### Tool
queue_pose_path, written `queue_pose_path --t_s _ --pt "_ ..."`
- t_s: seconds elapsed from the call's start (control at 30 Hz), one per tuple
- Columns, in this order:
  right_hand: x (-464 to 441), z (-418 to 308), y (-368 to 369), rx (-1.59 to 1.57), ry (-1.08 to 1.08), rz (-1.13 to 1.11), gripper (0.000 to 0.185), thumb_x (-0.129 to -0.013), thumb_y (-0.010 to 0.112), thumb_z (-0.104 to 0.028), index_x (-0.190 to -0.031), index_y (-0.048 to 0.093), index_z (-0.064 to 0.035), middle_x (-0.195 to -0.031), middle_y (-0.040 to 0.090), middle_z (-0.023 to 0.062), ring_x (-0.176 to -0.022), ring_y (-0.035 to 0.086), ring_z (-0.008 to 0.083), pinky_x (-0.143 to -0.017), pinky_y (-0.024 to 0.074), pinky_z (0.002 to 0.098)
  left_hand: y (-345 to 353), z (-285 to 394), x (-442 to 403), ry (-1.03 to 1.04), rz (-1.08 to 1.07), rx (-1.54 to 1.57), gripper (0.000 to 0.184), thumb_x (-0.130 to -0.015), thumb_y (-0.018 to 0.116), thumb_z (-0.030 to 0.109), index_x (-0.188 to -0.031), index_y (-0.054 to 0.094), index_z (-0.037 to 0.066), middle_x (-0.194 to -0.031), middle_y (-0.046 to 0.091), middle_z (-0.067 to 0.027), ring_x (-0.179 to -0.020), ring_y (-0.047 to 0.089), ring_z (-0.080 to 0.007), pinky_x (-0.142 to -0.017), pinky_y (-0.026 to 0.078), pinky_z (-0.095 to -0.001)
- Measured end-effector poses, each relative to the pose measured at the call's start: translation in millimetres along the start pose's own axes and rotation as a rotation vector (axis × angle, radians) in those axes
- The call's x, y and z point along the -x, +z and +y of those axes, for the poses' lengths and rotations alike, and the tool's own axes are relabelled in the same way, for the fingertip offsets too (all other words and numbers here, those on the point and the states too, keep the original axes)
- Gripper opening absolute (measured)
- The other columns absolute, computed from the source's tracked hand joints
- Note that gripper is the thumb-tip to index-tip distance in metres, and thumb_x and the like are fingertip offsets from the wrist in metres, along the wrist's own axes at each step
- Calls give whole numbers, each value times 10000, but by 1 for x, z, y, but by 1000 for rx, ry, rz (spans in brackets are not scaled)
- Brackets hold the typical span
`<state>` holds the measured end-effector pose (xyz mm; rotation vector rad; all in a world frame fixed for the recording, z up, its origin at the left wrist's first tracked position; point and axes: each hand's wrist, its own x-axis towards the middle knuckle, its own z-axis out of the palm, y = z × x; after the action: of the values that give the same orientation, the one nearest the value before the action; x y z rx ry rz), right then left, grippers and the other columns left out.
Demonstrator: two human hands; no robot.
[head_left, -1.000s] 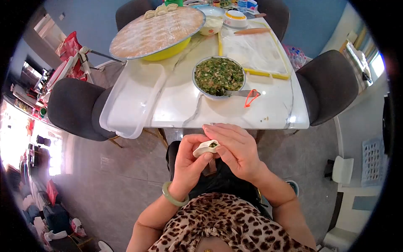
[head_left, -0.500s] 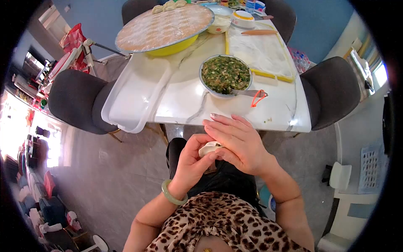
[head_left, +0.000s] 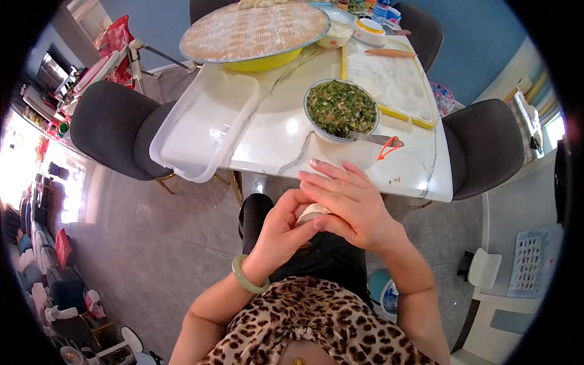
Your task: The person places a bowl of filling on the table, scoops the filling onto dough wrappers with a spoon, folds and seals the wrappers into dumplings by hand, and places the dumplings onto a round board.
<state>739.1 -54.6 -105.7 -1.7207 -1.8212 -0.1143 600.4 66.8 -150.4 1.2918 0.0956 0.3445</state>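
A pale dumpling is held between my two hands, above my lap and just off the table's near edge. My left hand cups it from the left, thumb along its lower side. Over its right side lies my right hand, thumb pressing the edge while the other fingers stretch out across the top. Those fingers hide part of the dumpling. Beyond my hands on the table stands a bowl of chopped green filling. A flat metal spreader with an orange loop rests in it.
A translucent plastic tray lies at the table's left edge. Behind it, a floured round tray with several dumplings sits on a yellow basin. To the right are a floured board and a rolling pin. Chairs flank the table.
The view has shifted, so the table's contents appear moved slightly right. Both hands stay around the dumpling; my right fingers now cover more of its top edge.
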Motion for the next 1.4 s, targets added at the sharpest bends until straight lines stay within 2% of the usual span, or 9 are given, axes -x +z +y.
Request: queue_pose_path --t_s 0.23,0.3,0.53,0.6,0.7,0.87,0.93,1.0,1.4 --pt "3 16 22 -50 -46 19 498 -867 608 -263 -1298 497 -40 -1357 496 115 -1296 437 248 -1047 330 453 -1 -2 -2 -85 68 107 310 -928 577 101 -1201 458 13 -1070 586 -51 -963 586 -111 -810 492 -248" --pt "5 8 37 -654 214 230 547 -884 593 -239 -1359 429 -25 -1369 481 141 -1292 442 243 -1054 335 400 -3 -1 -4 -129 89 31 339 -924 586 114 -1217 457 4 -1099 578 -59 -993 585 -138 -864 500 -288" --pt "7 2 56 -1212 431 229 518 -970 453 -280 -1372 378 39 -1370 466 158 -1269 436 209 -1065 326 360 12 -11 -9 -29 58 112 288 -963 511 166 -1200 480 5 -892 602 -61 -686 580 -124 -612 494 -252" --pt "2 1 70 -1355 320 434 503 -1000 360 -294 -1352 388 65 -1357 474 164 -1223 473 205 -1051 342 354 16 -14 -11 -2 86 107 280 -969 498 180 -1190 487 7 -843 594 -51 -625 558 -115 -561 475 -240" --pt "-1 -3 69 -1305 345 455 488 -1009 315 -284 -1325 418 73 -1339 490 167 -1206 482 206 -1042 350 342 14 -19 -16 52 136 -25 293 -995 428 244 -1159 492 10 -780 572 -33 -594 536 -105 -517 453 -233" --pt "3 1 62 -1288 464 350 449 -1008 326 -250 -1297 454 69 -1317 511 159 -1207 477 202 -1040 348 323 15 -18 -23 71 175 -90 343 -1018 330 307 -1134 490 27 -871 578 -43 -660 582 -122 -550 479 -242" --pt "6 2 65 -1308 507 315 438 -1007 330 -239 -1290 462 68 -1311 517 157 -1208 476 202 -1039 348 318 18 -20 -22 -21 204 71 327 -1016 342 297 -1137 491 33 -892 580 -46 -686 593 -127 -571 489 -248" --pt "9 6 76 -1192 501 320 453 -1004 328 -270 -1306 437 50 -1317 504 191 -1201 501 245 -942 459 319 20 -22 -22 -109 236 230 312 -1015 354 288 -1140 493 38 -913 582 -49 -712 605 -133 -593 498 -254" --pt "8 8 80 -1570 626 361 383 -959 331 -135 -1242 505 55 -1295 531 148 -1170 522 229 -1001 417 346 11 -27 -23 -257 226 230 290 -1006 382 271 -1113 525 43 -937 596 -39 -763 610 -121 -621 510 -274"
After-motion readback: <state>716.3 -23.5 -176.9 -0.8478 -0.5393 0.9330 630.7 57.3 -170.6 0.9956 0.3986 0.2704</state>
